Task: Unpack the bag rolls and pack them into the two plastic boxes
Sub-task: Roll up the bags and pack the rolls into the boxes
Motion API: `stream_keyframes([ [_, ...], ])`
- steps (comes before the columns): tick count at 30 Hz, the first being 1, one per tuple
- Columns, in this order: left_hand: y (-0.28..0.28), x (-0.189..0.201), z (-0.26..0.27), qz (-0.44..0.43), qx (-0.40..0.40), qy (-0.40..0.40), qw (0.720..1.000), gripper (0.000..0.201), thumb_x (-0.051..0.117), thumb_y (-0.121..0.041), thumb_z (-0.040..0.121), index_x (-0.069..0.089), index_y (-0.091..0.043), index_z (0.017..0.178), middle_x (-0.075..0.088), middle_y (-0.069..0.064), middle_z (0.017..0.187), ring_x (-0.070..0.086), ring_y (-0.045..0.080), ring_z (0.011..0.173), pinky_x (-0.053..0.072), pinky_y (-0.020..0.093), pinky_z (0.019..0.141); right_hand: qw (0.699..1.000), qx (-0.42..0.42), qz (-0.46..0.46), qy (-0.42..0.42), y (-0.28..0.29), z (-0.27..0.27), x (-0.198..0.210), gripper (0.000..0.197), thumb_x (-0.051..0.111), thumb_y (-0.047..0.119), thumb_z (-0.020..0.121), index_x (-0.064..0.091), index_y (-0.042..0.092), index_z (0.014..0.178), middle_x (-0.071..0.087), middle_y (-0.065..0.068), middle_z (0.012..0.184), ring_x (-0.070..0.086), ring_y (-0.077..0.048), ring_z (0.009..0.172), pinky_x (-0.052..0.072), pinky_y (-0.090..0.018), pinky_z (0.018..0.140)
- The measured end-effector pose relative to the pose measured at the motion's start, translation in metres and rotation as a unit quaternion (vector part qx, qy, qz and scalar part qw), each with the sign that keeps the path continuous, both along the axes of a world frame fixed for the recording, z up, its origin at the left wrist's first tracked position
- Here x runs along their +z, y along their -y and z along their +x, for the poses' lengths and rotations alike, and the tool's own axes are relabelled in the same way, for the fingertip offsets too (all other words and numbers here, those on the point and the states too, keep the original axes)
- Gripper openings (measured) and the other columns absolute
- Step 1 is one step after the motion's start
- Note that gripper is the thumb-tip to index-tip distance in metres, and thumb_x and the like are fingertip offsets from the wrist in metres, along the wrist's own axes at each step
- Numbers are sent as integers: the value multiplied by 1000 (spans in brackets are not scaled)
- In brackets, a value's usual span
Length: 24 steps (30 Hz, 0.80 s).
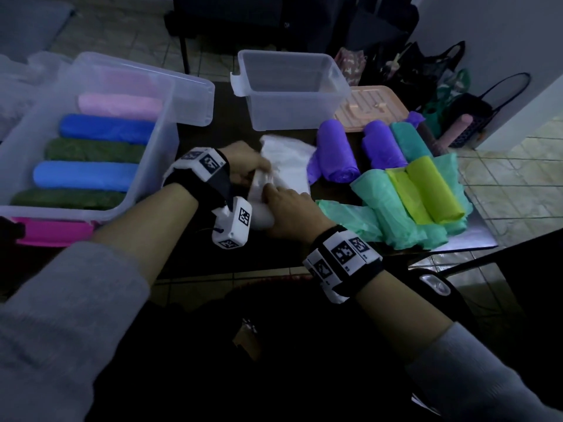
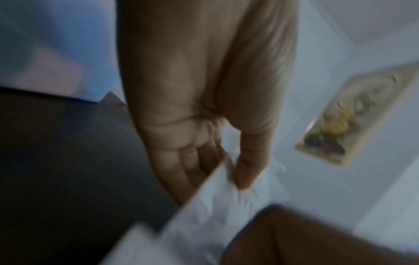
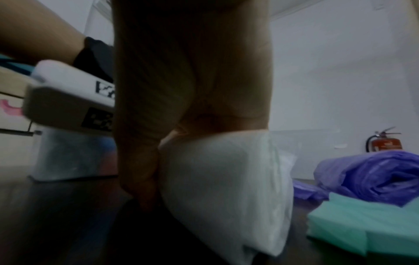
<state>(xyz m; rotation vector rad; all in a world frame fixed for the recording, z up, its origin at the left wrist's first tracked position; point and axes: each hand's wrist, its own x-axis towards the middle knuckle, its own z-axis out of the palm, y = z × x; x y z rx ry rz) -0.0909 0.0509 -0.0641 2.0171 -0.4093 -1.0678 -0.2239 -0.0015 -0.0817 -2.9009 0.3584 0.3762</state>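
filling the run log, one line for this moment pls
step: rolling white bag roll | left hand: pinches it | right hand: holds it | far box: empty

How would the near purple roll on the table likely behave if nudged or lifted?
The near purple roll is a cylinder lying on its side, so it would probably roll. Its loose tail has come free, so it may unwind. The thin, crinkled film suggests it is light and squashy.

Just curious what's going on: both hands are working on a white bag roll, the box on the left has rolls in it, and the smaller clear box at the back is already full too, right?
Not quite. The head view shows the smaller clear box empty. Otherwise right: left hand and right hand hold the white bag roll; the left box holds rolls.
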Motion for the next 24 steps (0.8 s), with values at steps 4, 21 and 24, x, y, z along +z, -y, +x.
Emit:
stream_keyframes([
  [4,-4,13,16,-43,77,30,996,39,68,-29,84,58,-5,113,60,10,110,56,24,99,48,34,76,999,41,-14,0,-4,4,3,52,65,28,81,47,15,128,46,-10,125,45,-30,120,37,-42,93],
  [21,-9,-20,6,190,-303,298,885,58,46,-41,95,27,-23,147,17,6,156,17,23,143,18,39,116,993,85,39,-75,-8,6,4,64,67,31,79,39,16,135,41,-11,135,38,-28,124,37,-42,97],
  [24,-13,-34,8,226,-336,294,866,63,38,-44,97,8,-29,150,-5,10,158,-4,26,146,9,46,118,990,96,27,-101,-10,7,5,62,65,31,80,37,16,133,35,-10,141,40,-29,124,35,-45,98],
])
